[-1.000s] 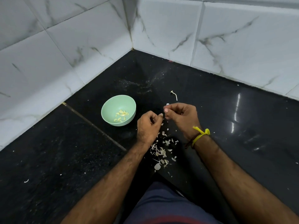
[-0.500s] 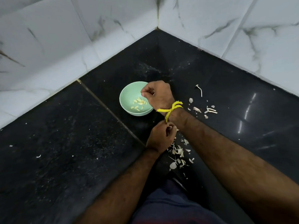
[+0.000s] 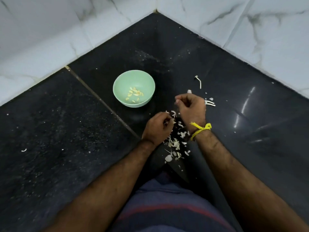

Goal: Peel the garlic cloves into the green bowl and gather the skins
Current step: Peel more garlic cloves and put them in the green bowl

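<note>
Green bowl (image 3: 134,88) sat upright on the black floor (image 3: 66,148), peeled cloves (image 3: 134,95) inside; clove axes mixed. Bowl lay at 10 o'clock from the right hand (image 3: 190,111), apart from its fingers. Both hands curled; left hand (image 3: 157,128) pinched a skin scrap, right contents unclear. Skins (image 3: 174,144) lay between the wrists.

The black stone floor (image 3: 66,148) carries a green bowl (image 3: 133,76), scattered garlic skins (image 3: 173,144) and a stalk (image 3: 199,81).
</note>
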Demonstrator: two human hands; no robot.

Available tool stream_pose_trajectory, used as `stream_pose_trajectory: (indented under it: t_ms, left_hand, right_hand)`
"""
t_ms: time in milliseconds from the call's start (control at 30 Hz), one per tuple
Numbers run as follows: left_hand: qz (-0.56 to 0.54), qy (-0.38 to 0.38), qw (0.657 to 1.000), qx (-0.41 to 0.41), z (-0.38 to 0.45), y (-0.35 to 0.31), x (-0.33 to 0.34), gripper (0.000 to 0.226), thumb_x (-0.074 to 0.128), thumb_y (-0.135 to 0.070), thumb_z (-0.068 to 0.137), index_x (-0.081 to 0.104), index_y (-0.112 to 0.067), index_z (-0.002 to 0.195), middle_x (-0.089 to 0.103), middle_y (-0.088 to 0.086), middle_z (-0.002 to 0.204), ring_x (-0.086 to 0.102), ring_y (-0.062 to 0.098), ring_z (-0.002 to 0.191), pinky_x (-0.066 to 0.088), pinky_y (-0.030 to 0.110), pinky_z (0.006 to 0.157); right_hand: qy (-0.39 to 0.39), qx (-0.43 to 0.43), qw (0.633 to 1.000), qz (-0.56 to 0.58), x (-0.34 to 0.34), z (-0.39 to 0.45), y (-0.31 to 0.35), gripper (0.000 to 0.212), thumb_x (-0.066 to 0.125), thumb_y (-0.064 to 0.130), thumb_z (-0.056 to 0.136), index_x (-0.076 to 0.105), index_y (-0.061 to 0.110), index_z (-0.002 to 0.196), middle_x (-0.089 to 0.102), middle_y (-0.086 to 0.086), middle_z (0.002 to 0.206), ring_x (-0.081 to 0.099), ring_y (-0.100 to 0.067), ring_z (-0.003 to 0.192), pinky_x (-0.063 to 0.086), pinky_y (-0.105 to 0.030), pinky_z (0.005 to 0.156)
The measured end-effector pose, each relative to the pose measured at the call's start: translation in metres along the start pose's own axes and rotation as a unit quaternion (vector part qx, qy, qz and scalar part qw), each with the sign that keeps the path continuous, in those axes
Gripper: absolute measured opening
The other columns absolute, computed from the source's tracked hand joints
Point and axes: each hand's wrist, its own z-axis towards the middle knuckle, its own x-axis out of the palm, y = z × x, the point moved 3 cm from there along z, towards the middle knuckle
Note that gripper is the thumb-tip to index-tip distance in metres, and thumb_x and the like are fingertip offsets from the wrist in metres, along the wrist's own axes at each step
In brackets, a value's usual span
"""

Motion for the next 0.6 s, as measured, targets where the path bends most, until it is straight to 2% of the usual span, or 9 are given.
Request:
stream_pose_trajectory:
  t_ms: [100, 200, 267, 333, 400, 467, 600]
  left_hand:
    - [0.018, -0.006, 1.000, -0.017, 0.001, -0.002, -0.001, 0.024, 0.071, -0.023, 0.090, 0.059, -0.016, 0.070, 0.059, -0.003, 0.073, 0.054, 0.014, 0.065, 0.050, 0.037, 0.062]
    - [0.073, 0.019, 0.995, -0.058, 0.009, -0.013, 0.004, 0.051, 0.071, -0.045, 0.090, 0.048, -0.013, 0.057, 0.052, -0.003, 0.064, 0.051, 0.018, 0.060, 0.047, 0.037, 0.059]
    - [0.085, 0.032, 0.994, -0.061, 0.013, -0.027, 0.011, 0.044, 0.073, -0.046, 0.087, 0.052, -0.015, 0.063, 0.054, -0.004, 0.071, 0.054, 0.016, 0.068, 0.046, 0.034, 0.063]
    - [0.094, 0.041, 0.994, -0.026, 0.015, -0.042, 0.021, 0.022, 0.075, -0.034, 0.086, 0.058, -0.020, 0.082, 0.057, -0.007, 0.086, 0.055, 0.014, 0.082, 0.048, 0.034, 0.072]
    - [0.115, 0.056, 0.992, 0.007, 0.015, -0.053, 0.032, 0.017, 0.071, -0.026, 0.088, 0.060, -0.021, 0.100, 0.058, -0.006, 0.097, 0.055, 0.015, 0.095, 0.050, 0.037, 0.080]
    - [0.135, 0.073, 0.988, 0.021, 0.015, -0.055, 0.041, 0.015, 0.066, -0.028, 0.092, 0.061, -0.021, 0.104, 0.060, -0.005, 0.101, 0.054, 0.016, 0.099, 0.051, 0.040, 0.083]
    - [0.166, 0.085, 0.981, 0.061, 0.011, -0.041, 0.041, 0.013, 0.062, -0.029, 0.096, 0.065, -0.018, 0.102, 0.061, -0.001, 0.101, 0.055, 0.020, 0.098, 0.051, 0.041, 0.084]
  right_hand:
    - [-0.009, 0.032, 0.999, -0.015, -0.022, -0.013, -0.020, 0.013, 0.069, 0.004, 0.085, 0.075, 0.016, 0.089, 0.072, 0.005, 0.076, 0.068, -0.007, 0.073, 0.054, -0.019, 0.073]
    - [-0.065, 0.065, 0.995, -0.039, -0.050, -0.019, -0.040, 0.006, 0.073, 0.010, 0.083, 0.075, 0.016, 0.083, 0.065, 0.012, 0.068, 0.060, 0.002, 0.065, 0.045, -0.008, 0.064]
    - [-0.096, 0.092, 0.989, -0.059, -0.067, -0.019, -0.052, 0.005, 0.074, 0.017, 0.085, 0.075, 0.014, 0.081, 0.063, 0.011, 0.065, 0.059, -0.003, 0.063, 0.045, -0.012, 0.062]
    - [-0.105, 0.113, 0.985, -0.080, -0.080, -0.016, -0.063, 0.008, 0.069, 0.014, 0.086, 0.076, 0.012, 0.084, 0.069, 0.002, 0.073, 0.064, -0.013, 0.073, 0.048, -0.020, 0.071]
    - [-0.104, 0.126, 0.983, -0.086, -0.089, -0.010, -0.070, 0.019, 0.061, 0.005, 0.084, 0.078, 0.012, 0.090, 0.075, -0.005, 0.088, 0.068, -0.020, 0.086, 0.051, -0.024, 0.082]
    - [-0.107, 0.137, 0.981, -0.086, -0.095, -0.005, -0.072, 0.024, 0.059, 0.003, 0.082, 0.078, 0.013, 0.093, 0.076, -0.006, 0.095, 0.069, -0.025, 0.094, 0.050, -0.026, 0.087]
    - [-0.107, 0.134, 0.981, -0.094, -0.103, 0.010, -0.070, 0.019, 0.063, 0.008, 0.084, 0.078, 0.012, 0.096, 0.076, -0.007, 0.098, 0.069, -0.027, 0.097, 0.052, -0.030, 0.089]
